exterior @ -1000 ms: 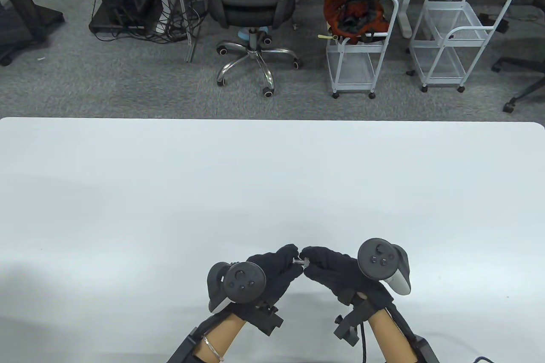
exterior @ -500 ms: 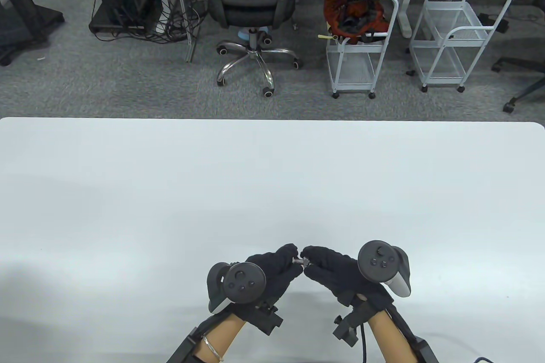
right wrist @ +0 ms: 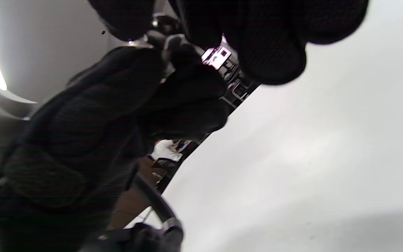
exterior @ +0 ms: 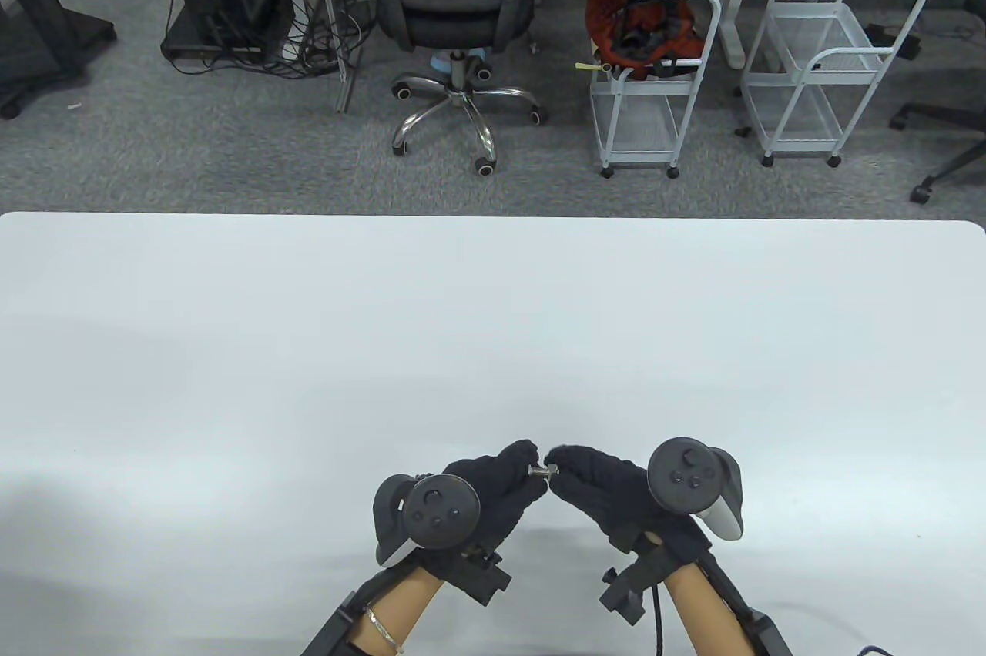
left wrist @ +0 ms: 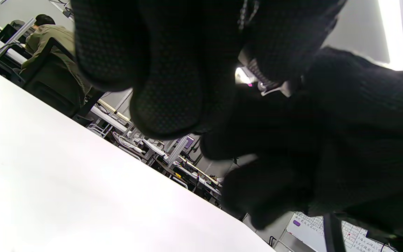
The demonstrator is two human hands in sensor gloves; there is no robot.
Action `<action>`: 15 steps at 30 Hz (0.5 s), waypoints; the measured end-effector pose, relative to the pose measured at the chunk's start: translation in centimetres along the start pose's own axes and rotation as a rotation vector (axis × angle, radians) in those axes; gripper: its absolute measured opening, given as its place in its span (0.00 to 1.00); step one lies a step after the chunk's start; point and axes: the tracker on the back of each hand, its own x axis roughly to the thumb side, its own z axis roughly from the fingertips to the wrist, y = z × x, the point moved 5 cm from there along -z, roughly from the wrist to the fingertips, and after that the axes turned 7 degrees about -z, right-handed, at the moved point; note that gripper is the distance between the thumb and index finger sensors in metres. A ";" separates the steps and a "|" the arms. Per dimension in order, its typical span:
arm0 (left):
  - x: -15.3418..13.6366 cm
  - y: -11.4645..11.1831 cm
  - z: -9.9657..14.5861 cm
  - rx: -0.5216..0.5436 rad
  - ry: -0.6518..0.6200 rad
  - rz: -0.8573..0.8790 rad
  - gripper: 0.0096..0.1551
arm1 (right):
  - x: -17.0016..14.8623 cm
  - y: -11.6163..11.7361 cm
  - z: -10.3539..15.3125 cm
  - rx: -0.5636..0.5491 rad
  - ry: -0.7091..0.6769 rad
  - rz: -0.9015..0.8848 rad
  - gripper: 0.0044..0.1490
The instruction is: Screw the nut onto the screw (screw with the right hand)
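Observation:
In the table view my two gloved hands meet fingertip to fingertip near the table's front edge. My left hand point(exterior: 527, 468) pinches a small metal screw point(exterior: 538, 470) that points right. My right hand point(exterior: 559, 468) pinches the nut point(exterior: 551, 468) at the screw's free end. Both are held a little above the table point(exterior: 493, 333). In the left wrist view a bright metal edge point(left wrist: 275, 91) shows between the dark fingers. In the right wrist view a glint of metal point(right wrist: 136, 42) shows at the fingertips. The thread itself is mostly hidden by the gloves.
The white table's far edge point(exterior: 493, 215) borders grey carpet. Beyond it stand an office chair point(exterior: 454, 9) and two white wire carts point(exterior: 655, 86), all off the table.
My right hand's fingers and wrist have shifted slightly around the nut. The left hand and the screw have stayed in place.

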 end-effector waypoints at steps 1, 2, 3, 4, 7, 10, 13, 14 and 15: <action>0.1 0.0 0.0 0.000 -0.002 0.000 0.27 | 0.0 0.1 -0.1 0.012 0.004 -0.006 0.34; 0.1 0.0 0.0 -0.002 -0.006 -0.011 0.27 | 0.0 0.1 0.0 0.008 0.018 0.002 0.33; 0.2 -0.1 0.1 -0.004 -0.014 -0.023 0.27 | -0.1 -0.2 0.0 -0.015 0.033 0.026 0.33; 0.2 -0.1 0.0 -0.004 -0.015 -0.021 0.27 | -0.2 -0.3 0.1 -0.033 0.043 0.047 0.32; 0.2 -0.1 0.0 -0.001 -0.010 -0.011 0.27 | -0.2 -0.2 0.2 -0.018 0.026 0.021 0.34; 0.2 0.0 0.0 0.000 -0.009 -0.005 0.27 | -0.1 0.2 0.0 0.028 0.035 0.018 0.33; 0.1 0.1 0.0 0.006 -0.008 -0.022 0.27 | -0.1 -0.3 0.1 -0.020 0.041 0.065 0.30; 0.1 0.1 0.0 0.005 -0.006 -0.015 0.27 | -0.2 -0.2 0.2 -0.009 0.044 0.053 0.31; 0.1 0.1 0.1 0.005 -0.003 -0.008 0.27 | -0.2 0.0 0.2 -0.001 0.042 0.038 0.34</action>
